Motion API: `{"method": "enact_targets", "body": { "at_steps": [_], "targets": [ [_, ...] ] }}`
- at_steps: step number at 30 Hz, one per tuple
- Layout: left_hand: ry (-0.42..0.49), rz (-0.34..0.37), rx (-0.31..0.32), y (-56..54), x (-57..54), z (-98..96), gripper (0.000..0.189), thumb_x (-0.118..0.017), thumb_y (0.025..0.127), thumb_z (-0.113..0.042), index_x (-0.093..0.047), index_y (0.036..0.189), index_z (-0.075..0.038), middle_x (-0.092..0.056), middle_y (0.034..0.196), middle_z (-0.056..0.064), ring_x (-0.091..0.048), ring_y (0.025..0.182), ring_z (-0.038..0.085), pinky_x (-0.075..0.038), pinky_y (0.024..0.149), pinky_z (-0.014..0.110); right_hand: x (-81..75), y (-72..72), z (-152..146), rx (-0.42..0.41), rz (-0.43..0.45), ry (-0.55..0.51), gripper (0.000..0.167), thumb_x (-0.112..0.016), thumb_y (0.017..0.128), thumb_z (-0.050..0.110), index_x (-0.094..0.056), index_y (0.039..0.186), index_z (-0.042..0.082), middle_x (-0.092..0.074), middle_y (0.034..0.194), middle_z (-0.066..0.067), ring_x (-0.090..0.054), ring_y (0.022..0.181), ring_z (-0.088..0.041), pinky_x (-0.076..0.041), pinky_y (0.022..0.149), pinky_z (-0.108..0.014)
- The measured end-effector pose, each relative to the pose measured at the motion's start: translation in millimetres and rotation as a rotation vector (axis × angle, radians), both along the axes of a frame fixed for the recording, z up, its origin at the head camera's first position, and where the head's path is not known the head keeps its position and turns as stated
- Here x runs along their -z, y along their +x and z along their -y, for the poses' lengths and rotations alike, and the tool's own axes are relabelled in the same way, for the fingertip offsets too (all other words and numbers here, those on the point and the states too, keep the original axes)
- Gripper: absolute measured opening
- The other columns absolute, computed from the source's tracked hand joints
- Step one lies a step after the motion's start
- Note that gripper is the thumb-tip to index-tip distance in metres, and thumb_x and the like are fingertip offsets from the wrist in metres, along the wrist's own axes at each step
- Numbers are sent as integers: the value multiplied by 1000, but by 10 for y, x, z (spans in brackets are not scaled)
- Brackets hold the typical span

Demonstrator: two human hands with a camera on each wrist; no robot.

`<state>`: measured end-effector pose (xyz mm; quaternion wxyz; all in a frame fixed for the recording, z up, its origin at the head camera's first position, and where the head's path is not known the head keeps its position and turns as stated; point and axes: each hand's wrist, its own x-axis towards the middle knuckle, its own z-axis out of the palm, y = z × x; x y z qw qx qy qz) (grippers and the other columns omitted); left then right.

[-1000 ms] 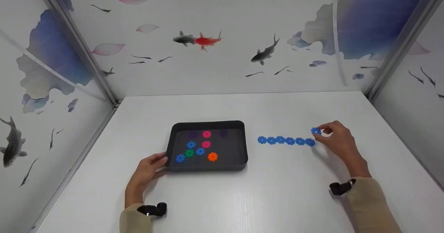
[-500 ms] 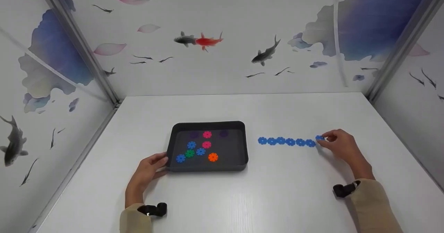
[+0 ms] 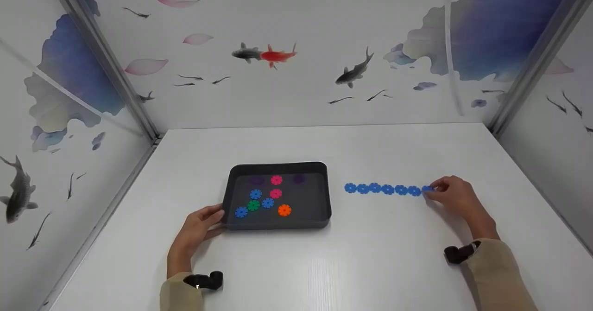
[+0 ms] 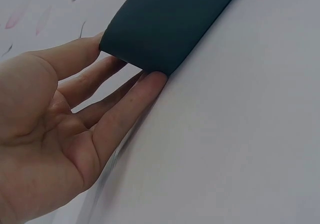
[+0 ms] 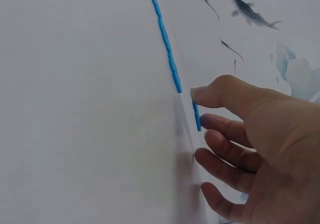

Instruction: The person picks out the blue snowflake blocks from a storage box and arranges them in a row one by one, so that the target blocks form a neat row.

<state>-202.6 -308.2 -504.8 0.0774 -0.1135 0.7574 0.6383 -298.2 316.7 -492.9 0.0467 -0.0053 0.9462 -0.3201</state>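
Blue disc (image 5: 196, 116), clamped in the grip of the right hand (image 3: 456, 199) just beside the right end of the blue row (image 3: 387, 189), could skew it if pushed hard, while the left hand (image 3: 197, 225), fingers extended, touches the tray (image 3: 278, 225).

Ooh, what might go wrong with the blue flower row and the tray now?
The right hand pinches a blue piece close to the end of the blue row, so it might bump the row crooked. Only fingertips hold that piece, so it could slip. The left hand touches the tray, so a nudge might slide the orange piece inside.
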Motion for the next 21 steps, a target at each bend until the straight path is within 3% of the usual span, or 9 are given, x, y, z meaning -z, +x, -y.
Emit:
{"method": "enact_targets", "body": {
  "at_steps": [13,21],
  "targets": [
    [-3,4,-2,0,4,-2,53,-61,101,-21,-46,147,0,-45,152,24,-45,142,39,-51,109,43,-2,3,-3,-7,26,23,48,-70,93,32,-63,122,-5,-62,112,-24,-57,100,-34,-54,93,-52],
    [-13,8,-3,10,-14,1,53,-60,102,-22,-45,148,-1,-45,153,24,-46,141,38,-51,109,43,10,9,20,-14,11,21,45,-69,93,30,-64,125,-3,-62,113,-24,-58,100,-34,-54,93,-51]
  ]
}}
